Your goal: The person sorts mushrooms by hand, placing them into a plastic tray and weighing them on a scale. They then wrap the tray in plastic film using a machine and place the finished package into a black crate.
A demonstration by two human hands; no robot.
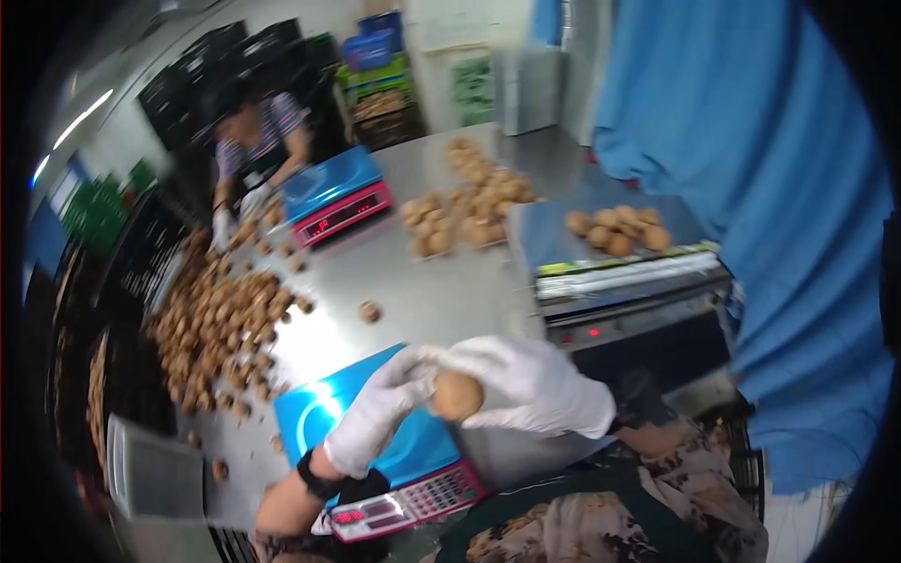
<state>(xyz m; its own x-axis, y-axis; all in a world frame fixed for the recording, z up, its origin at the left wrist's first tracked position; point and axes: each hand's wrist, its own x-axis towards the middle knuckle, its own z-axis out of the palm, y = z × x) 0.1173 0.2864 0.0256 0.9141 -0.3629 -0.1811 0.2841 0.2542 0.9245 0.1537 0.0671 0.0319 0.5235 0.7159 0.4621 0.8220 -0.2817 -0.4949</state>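
Both my hands wear white gloves and meet over a blue-topped scale near me. My right hand cups a round brown fruit, and my left hand touches the same fruit from the left with its fingertips. The scale's red display and keypad sit just below my wrists. A large heap of the same brown fruits lies on the steel table to the left.
A wrapping machine with a tray of fruits stands at right. Packed trays of fruits lie mid-table. Across the steel table, another person in gloves works beside a second blue scale. Blue curtain hangs at right.
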